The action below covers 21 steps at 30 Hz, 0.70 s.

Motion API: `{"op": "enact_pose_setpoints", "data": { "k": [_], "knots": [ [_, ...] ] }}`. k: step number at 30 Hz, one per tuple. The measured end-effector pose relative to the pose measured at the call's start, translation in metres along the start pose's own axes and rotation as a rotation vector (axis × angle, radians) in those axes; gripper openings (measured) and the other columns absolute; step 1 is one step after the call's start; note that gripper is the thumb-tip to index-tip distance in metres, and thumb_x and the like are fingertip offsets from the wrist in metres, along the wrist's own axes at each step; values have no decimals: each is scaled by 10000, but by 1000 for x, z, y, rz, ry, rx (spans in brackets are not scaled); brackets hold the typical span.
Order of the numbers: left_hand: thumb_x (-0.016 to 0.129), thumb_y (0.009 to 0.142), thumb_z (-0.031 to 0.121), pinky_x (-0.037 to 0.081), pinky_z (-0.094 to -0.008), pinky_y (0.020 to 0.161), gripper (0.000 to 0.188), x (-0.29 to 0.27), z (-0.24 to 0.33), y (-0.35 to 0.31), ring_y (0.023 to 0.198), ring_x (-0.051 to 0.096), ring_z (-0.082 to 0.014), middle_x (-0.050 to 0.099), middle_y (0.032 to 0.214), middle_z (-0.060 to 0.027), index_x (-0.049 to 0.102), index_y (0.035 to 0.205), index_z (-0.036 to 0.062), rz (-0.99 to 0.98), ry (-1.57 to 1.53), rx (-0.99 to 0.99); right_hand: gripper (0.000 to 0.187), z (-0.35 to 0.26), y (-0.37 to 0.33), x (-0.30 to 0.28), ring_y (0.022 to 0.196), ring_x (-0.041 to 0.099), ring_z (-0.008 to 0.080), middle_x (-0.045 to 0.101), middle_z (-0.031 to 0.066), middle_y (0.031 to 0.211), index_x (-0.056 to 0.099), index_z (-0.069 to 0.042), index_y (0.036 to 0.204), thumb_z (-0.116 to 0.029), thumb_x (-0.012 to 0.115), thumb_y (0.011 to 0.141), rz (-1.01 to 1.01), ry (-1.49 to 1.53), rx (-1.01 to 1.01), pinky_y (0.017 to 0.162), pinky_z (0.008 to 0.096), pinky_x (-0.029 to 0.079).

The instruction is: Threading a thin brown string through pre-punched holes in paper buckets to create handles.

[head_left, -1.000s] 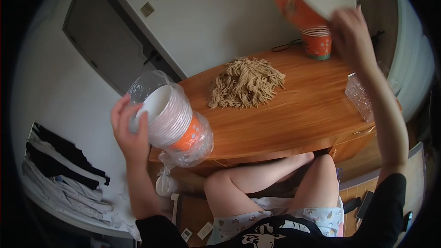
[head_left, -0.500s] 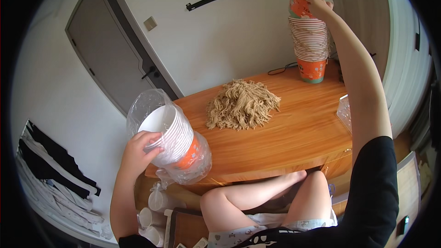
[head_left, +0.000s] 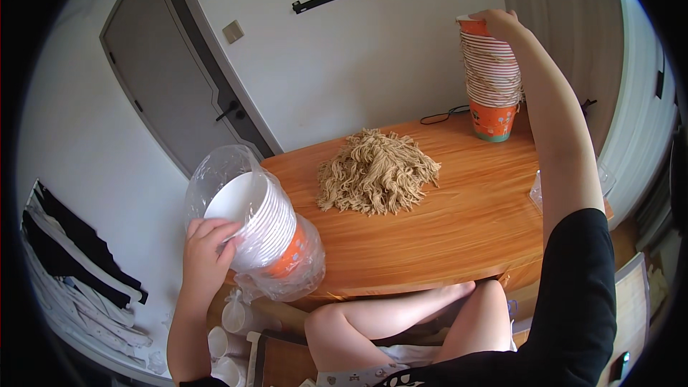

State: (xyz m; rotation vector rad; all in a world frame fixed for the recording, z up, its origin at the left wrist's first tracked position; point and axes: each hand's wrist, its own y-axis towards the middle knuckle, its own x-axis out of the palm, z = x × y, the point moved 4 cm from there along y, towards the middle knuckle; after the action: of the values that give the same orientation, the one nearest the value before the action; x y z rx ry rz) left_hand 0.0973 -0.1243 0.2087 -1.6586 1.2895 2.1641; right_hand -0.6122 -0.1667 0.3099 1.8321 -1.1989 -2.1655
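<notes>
My left hand (head_left: 208,251) is closed on the rim of nested white paper cups (head_left: 269,218) with an orange print. They lie tilted at the table's left edge inside a clear plastic bag (head_left: 215,161), whose mouth hangs loose around them. At the back right, my right hand (head_left: 504,25) grips the top paper cup (head_left: 469,26) of a tall upright stack (head_left: 491,75). That orange cup now sits down in the stack, mostly covered by my fingers. Tan strands stick out between the stacked rims. A heap of tan yarn-like strands (head_left: 378,172) lies mid-table.
The wooden table (head_left: 459,236) curves in front of my legs. A clear plastic container (head_left: 536,190) is partly behind my right arm. A black cable (head_left: 444,116) lies beside the stack. White cups (head_left: 233,315) stand low on the left, and a grey door (head_left: 168,64) is behind.
My right hand has lowered the orange cup from above the stack down into it. My left hand still holds the bagged cups, and the whole view has shifted slightly.
</notes>
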Motion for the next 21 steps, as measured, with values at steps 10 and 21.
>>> {"op": "enact_pose_setpoints", "data": {
  "k": [10, 21],
  "knots": [
    [629, 913, 129, 407, -396, 983, 158, 8, -4, 5, 1010, 584, -325, 721, 924, -132, 724, 1004, 41, -169, -129, -182, 477, -12, -39, 26, 1185, 636, 289, 678, 94, 1292, 591, -322, 1396, -359, 638, 924, -82, 275, -178, 1068, 387, 432],
    [686, 897, 116, 477, -352, 891, 121, 13, -21, 19, 731, 642, -187, 719, 782, -80, 711, 874, 0, -215, -304, -274, 342, -163, -150, 71, 1299, 443, 324, 489, 89, 1392, 643, -189, 1141, -197, 675, 801, 489, 133, -271, 1050, 563, 377]
  ]
}}
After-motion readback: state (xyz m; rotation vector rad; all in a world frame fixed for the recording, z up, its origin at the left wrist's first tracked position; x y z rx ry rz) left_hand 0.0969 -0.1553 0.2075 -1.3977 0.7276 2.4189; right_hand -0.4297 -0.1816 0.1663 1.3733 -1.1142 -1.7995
